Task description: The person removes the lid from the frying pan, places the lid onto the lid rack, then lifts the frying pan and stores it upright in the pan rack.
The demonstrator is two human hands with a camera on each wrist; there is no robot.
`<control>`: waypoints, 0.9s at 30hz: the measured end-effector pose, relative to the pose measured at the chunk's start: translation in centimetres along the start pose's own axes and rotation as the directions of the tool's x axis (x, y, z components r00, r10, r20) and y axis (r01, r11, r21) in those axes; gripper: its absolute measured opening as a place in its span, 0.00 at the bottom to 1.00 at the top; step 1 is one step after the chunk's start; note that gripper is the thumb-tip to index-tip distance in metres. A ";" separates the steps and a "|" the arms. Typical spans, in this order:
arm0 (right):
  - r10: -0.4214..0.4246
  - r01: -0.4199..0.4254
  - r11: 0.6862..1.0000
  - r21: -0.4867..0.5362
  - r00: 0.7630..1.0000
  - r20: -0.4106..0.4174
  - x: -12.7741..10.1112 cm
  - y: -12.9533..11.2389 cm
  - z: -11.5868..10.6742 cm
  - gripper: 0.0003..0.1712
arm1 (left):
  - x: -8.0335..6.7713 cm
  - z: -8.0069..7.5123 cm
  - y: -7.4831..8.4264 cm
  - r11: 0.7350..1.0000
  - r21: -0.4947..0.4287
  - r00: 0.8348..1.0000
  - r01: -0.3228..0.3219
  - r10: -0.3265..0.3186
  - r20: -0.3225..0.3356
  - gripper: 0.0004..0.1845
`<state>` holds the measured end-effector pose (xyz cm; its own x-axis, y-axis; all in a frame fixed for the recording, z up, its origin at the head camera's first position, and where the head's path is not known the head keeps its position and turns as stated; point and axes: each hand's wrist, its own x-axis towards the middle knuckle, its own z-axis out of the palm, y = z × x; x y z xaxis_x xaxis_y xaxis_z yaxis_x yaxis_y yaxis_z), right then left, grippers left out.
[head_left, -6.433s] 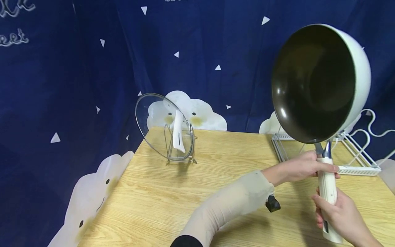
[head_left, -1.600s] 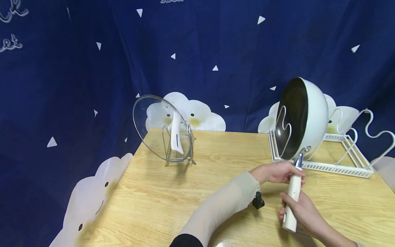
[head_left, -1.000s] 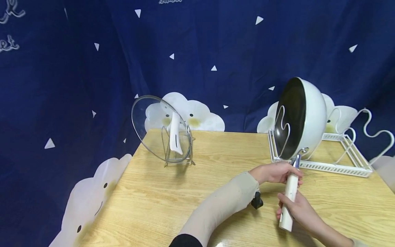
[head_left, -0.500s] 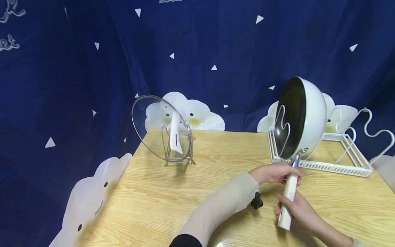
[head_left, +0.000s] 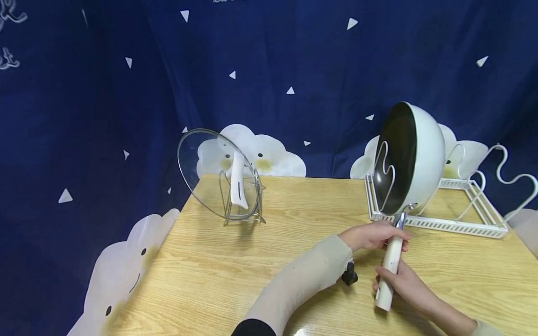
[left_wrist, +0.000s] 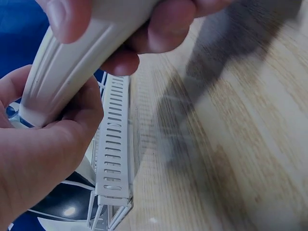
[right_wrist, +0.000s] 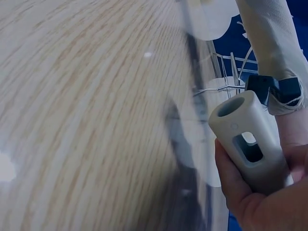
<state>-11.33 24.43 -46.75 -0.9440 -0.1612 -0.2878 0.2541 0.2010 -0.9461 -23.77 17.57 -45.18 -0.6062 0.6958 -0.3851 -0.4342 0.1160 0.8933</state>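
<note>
A deep white frying pan [head_left: 429, 154] with a dark inside stands on its side in the white wire rack [head_left: 454, 226]. Its pale handle [head_left: 392, 261] points toward me, sloping down over the table. Close to the metal neck, my left hand [head_left: 375, 234] grips the handle with thumb on top. Lower down, my right hand [head_left: 405, 284] wraps around it near the free end. Fingers of both hands curl round the handle in the left wrist view, where the left hand [left_wrist: 48, 149] is nearest the rack. The hollow handle end [right_wrist: 240, 120] sticks out past my right hand in the right wrist view.
A glass lid [head_left: 201, 177] with a white knob handle [head_left: 238, 182] leans in a small metal stand [head_left: 245, 218] on the left. More wavy white dividers [head_left: 500, 163] rise from the rack's right side. A blue curtain [head_left: 269, 56] hangs behind the wooden table [head_left: 210, 270].
Earlier the pan was held up in the air above the rack; it has come down and now stands between the dividers. Lately the handle end has shifted slightly left, with both hands still gripping it.
</note>
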 end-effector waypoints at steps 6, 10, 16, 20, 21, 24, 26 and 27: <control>-0.022 0.022 1.000 0.000 1.000 -0.007 0.3 0.3 0.2 0.22 | 0.1 -0.1 -0.2 1.000 -0.001 1.000 -0.011 0.011 -0.014 0.15; -0.019 0.019 1.000 -0.017 1.000 -0.006 0.3 0.4 0.1 0.25 | 0.3 -0.2 -0.5 1.000 -0.003 1.000 -0.015 0.015 -0.023 0.13; -0.017 0.005 0.979 -0.202 0.998 -0.059 0.0 0.6 -0.4 0.33 | 0.3 -0.3 -1.0 0.999 0.022 0.999 -0.028 0.029 -0.025 0.07; -0.025 -0.004 0.942 -0.335 0.996 -0.081 -0.3 0.4 -0.8 0.36 | 0.2 -0.6 -0.9 0.997 0.066 0.999 -0.033 0.035 -0.030 0.05; -0.020 -0.010 0.938 -0.346 0.996 -0.082 -0.3 0.3 -0.9 0.36 | 0.1 -0.7 -0.8 0.997 0.072 0.999 -0.031 0.033 -0.031 0.05; 0.002 -0.032 0.939 -0.343 0.996 -0.088 -0.5 0.2 -1.1 0.33 | -0.1 -1.1 -0.7 0.997 0.078 0.999 -0.013 0.016 -0.046 0.03; 0.009 -0.039 0.946 -0.321 0.996 -0.094 -0.6 0.2 -1.3 0.30 | -0.4 -1.5 -0.6 0.996 0.088 0.999 -0.014 0.017 -0.039 0.03; 0.013 -0.044 0.950 -0.310 0.995 -0.102 -0.6 0.1 -1.5 0.29 | -0.6 -1.8 -0.6 0.996 0.093 0.999 -0.016 0.020 -0.036 0.02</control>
<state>-10.99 25.99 -46.47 -0.9572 -0.0592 -0.2834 0.2179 0.4972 -0.8398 -24.32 15.79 -45.87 -0.6381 0.6723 -0.3753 -0.3605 0.1698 0.9172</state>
